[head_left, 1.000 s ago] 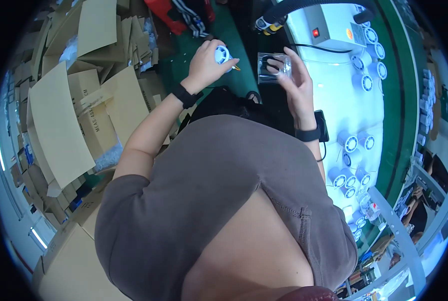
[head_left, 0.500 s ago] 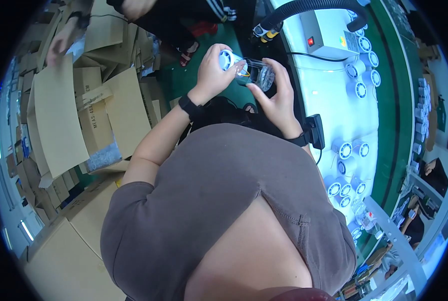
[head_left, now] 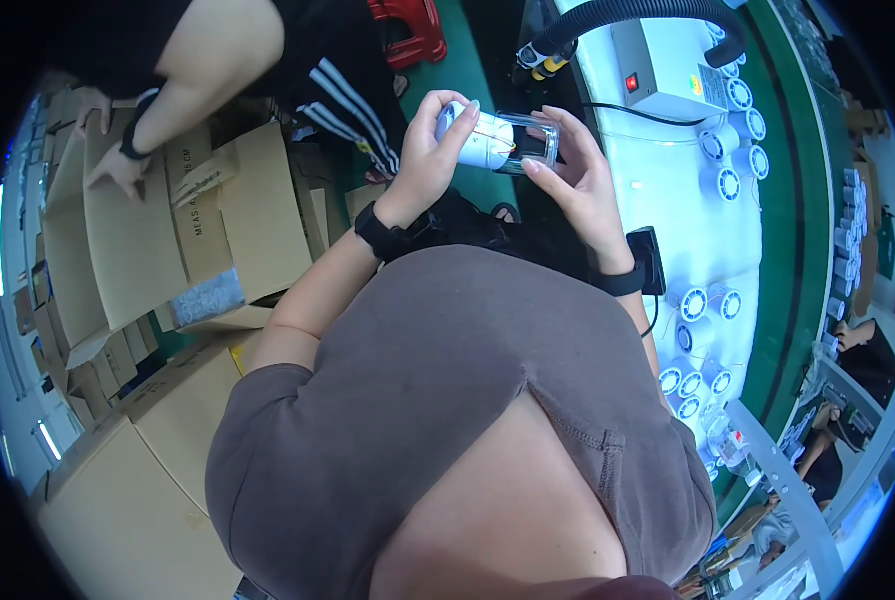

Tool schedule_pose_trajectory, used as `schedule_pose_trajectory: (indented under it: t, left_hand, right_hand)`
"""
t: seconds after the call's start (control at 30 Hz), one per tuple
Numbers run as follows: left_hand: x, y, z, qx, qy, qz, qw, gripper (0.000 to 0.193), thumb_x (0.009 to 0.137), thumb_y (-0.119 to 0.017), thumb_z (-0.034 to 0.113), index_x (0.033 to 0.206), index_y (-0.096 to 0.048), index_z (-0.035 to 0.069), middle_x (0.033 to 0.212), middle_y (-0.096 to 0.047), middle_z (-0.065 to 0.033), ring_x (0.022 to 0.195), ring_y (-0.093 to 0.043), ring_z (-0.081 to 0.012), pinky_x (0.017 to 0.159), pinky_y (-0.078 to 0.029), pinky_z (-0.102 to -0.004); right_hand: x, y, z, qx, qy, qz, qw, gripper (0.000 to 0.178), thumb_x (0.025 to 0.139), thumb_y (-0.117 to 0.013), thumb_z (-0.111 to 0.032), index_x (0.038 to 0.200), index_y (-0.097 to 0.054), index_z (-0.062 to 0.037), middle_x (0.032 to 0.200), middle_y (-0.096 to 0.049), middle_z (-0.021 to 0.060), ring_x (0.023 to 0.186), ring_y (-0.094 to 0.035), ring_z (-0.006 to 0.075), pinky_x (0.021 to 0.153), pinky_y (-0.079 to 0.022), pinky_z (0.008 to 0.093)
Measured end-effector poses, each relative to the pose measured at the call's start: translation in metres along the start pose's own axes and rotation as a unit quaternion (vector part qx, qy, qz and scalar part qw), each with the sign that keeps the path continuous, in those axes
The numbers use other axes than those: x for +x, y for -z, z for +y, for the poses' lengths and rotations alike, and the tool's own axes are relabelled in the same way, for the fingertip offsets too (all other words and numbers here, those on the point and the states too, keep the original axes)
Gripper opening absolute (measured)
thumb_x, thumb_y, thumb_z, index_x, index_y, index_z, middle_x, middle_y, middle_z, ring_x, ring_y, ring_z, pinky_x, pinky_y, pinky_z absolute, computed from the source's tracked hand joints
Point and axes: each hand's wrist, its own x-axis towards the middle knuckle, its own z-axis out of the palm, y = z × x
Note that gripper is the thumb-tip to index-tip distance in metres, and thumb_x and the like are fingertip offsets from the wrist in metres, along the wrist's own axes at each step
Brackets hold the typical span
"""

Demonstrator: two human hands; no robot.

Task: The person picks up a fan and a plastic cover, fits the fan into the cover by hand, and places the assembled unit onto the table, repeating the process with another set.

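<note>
My left hand (head_left: 427, 165) is closed round a white cylindrical housing (head_left: 487, 145), which lies on its side with thin red and yellow wires showing at its right end. My right hand (head_left: 589, 190) grips a clear cylindrical container (head_left: 541, 130), fingers on its far side and thumb on the near side. Housing and container are end to end, the container's left end meeting or slightly overlapping the housing; I cannot tell which. Both are held in the air in front of my body, left of the white table.
On the white table (head_left: 667, 240) stand several white housings (head_left: 690, 303), a grey box with a red switch (head_left: 662, 75) and a black corrugated hose (head_left: 637, 12). Cardboard boxes (head_left: 132, 245) fill the left. A co-worker's hand (head_left: 117, 172) rests on one; a red stool (head_left: 412, 30) stands beyond.
The white housing and clear container have turned, with more of the housing's side and wires showing. Both hands have shifted slightly right. The co-worker has leaned in over the boxes.
</note>
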Motion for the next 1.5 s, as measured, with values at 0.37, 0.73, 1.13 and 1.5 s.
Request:
schedule_pose_trajectory:
  t: [0.37,0.73,1.13,1.5]
  left_hand:
    - [0.000,-0.004,0.020,0.022,-0.110,-0.057,0.992,0.020,0.087,-0.038,0.020,0.096,-0.044,0.002,0.093,-0.050,-0.0109,0.085,-0.051,-0.0134,0.074,-0.040,-0.0238]
    - [0.004,0.003,0.021,-0.115,0.023,-0.056,0.991,0.023,0.087,-0.038,0.021,0.095,-0.046,0.001,0.089,-0.053,-0.0077,0.081,-0.053,-0.0136,0.073,-0.042,-0.0242]
    - [-0.020,-0.005,0.045,-0.079,-0.097,-0.088,0.988,0.024,0.087,-0.031,0.016,0.098,-0.046,0.001,0.093,-0.053,-0.0103,0.084,-0.054,-0.0138,0.075,-0.043,-0.0237]
    - [-0.034,-0.020,0.043,0.045,-0.193,-0.090,0.976,0.033,0.086,-0.031,0.023,0.104,-0.046,0.000,0.102,-0.052,-0.0155,0.093,-0.053,-0.0206,0.077,-0.043,-0.0263]
  right_hand:
    - [-0.011,-0.002,-0.009,-0.024,0.100,0.004,0.995,0.056,0.075,-0.058,-0.011,0.123,-0.030,-0.0024,0.122,-0.036,0.0185,0.114,-0.037,0.0265,0.088,-0.040,0.0358]
    - [-0.015,-0.006,-0.050,-0.010,-0.080,0.040,0.996,0.055,0.074,-0.059,-0.010,0.123,-0.033,-0.0047,0.115,-0.043,0.0155,0.095,-0.050,0.0185,0.076,-0.044,0.0260]
    - [-0.036,-0.012,-0.056,-0.136,-0.013,-0.001,0.991,0.060,0.069,-0.066,-0.013,0.120,-0.037,-0.0021,0.111,-0.046,0.0161,0.099,-0.049,0.0189,0.081,-0.042,0.0284]
    - [-0.046,-0.006,-0.039,-0.009,0.023,-0.014,1.000,0.060,0.070,-0.065,-0.014,0.121,-0.037,-0.0007,0.110,-0.047,0.0143,0.103,-0.046,0.0199,0.086,-0.038,0.0307]
